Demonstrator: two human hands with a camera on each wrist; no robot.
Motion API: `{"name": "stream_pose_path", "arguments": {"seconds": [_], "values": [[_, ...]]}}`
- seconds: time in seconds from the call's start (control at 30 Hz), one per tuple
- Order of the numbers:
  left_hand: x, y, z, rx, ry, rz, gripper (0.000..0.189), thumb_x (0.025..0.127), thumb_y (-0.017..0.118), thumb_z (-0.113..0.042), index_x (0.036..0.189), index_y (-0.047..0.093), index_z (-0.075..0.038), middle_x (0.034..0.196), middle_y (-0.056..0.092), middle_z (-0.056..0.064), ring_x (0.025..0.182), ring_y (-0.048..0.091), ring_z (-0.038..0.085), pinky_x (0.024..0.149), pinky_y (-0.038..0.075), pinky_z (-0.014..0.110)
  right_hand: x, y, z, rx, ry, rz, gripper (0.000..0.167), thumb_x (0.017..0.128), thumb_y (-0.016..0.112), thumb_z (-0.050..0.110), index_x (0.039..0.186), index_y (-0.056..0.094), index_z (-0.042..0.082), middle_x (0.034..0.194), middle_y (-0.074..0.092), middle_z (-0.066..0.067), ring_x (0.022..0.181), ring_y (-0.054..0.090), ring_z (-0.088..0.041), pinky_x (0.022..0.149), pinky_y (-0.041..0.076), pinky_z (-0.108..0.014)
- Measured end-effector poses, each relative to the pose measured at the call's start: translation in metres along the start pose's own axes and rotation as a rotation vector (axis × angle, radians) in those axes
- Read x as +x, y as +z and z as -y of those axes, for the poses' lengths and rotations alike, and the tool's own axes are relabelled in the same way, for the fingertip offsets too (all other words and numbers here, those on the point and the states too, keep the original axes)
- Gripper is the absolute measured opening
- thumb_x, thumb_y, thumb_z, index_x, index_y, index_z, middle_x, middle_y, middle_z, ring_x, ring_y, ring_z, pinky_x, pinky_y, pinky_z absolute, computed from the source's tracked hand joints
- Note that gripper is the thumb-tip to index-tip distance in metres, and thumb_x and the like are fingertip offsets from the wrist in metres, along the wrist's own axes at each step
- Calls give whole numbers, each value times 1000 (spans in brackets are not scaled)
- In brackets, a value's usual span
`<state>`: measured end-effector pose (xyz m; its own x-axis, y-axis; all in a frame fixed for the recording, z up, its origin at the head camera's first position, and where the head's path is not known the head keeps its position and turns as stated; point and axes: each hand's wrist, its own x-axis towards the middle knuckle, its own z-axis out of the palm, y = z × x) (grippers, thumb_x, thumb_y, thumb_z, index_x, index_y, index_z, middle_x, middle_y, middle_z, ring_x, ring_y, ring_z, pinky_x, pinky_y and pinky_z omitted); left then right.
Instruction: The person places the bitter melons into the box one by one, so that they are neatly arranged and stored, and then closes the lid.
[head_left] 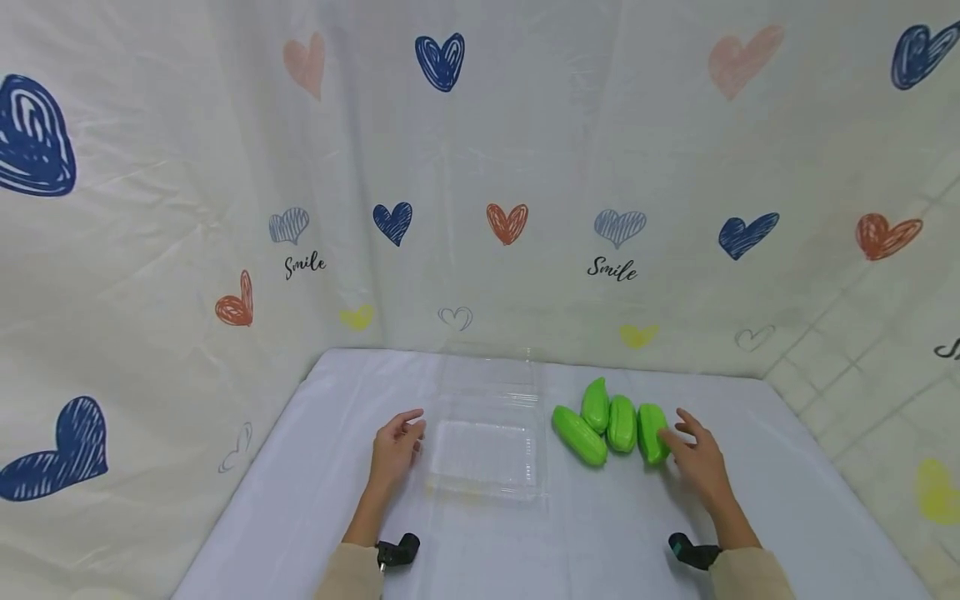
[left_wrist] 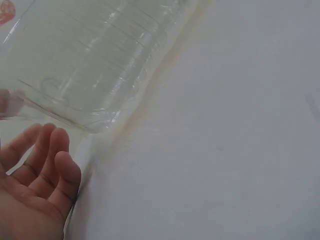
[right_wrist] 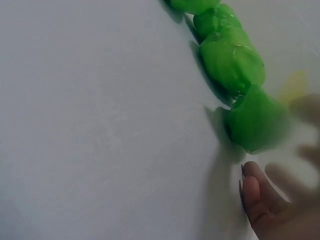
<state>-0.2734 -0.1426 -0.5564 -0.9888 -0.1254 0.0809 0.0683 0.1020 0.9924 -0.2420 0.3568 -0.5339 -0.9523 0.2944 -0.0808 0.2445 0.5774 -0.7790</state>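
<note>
So there's a clear plastic container [head_left: 483,454] on the white-covered bench [head_left: 615,542], lid [head_left: 487,377] flipped back on the far side. Bottom of the tray shows right through. All four green vegetables [head_left: 577,437] sit outside it, bunched on the bench just to its right, the leftmost one slanted. The left hand [head_left: 397,446] is just beside the container's left edge, fingers loosely bent and gripping nothing; can't tell if the thumb is touching the plastic. The right hand [head_left: 697,458] is at the rightmost veggie, thumb and fingers spread apart, not pinching it. Can't tell if there's contact, the right wrist view's kinda blurry there.
</note>
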Motion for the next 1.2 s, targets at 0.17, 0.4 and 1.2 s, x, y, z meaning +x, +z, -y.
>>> {"name": "stream_pose_path", "arguments": {"seconds": [0.17,0.4,1.2], "values": [[2,3,6,-35,-15,-4,32,98,68,-14,127,69,1,81,67,15,58,57,14,49,43,20,6,1,-4,-32,-5,19,81,105,43,54,165,12,11,157,33,-32,134,44,-49,95,52,-50],[0,6,7,-57,0,-18,32,97,67,-10,126,68,3,76,64,11,54,52,10,47,40,20,8,0,-3,-44,-35,53,86,102,48,59,164,15,9,153,39,-33,129,51,-48,93,50,-50],[-2,3,9,-125,-35,42,42,97,66,-9,139,63,-9,87,68,20,62,58,13,52,43,21,3,7,-3,104,48,50,82,102,52,56,166,12,24,157,34,-30,110,59,-24,77,51,-23]]}}
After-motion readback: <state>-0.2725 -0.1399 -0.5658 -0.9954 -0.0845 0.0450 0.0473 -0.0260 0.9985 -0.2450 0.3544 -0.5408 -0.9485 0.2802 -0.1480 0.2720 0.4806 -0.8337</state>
